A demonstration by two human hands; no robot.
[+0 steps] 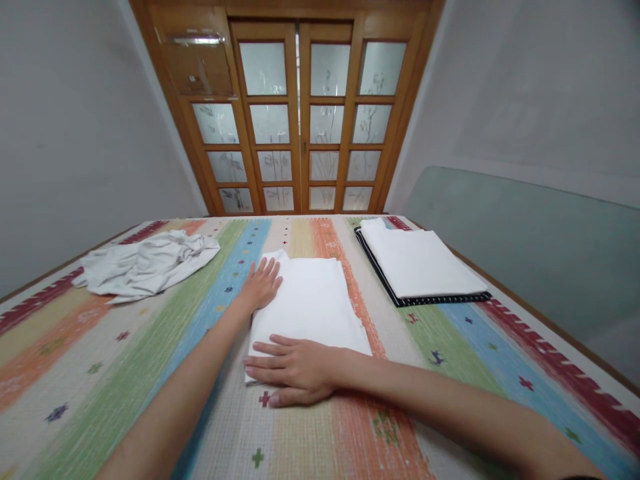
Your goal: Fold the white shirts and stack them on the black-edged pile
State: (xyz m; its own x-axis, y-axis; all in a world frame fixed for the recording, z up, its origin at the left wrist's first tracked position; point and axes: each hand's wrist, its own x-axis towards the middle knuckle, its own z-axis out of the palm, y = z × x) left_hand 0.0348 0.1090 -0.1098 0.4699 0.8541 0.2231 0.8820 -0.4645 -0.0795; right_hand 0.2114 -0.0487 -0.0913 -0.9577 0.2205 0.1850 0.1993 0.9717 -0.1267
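A folded white garment point(310, 300) lies flat in the middle of the striped bed cover. My left hand point(261, 285) rests on its left edge near the far corner, fingers spread and pointing away from me. Across its near edge lies my right hand point(295, 370), palm down with the fingers stretched out to the left. Part of the near edge is hidden under the right hand and forearm. Neither hand grips anything.
At the left lies a crumpled white cloth point(150, 265). A stack on the right has a folded white garment point(420, 260) over a black patterned one point(445, 299). Beyond the striped cover point(200, 373) stand wooden doors point(299, 120); a grey-green panel point(525, 233) leans along the right wall.
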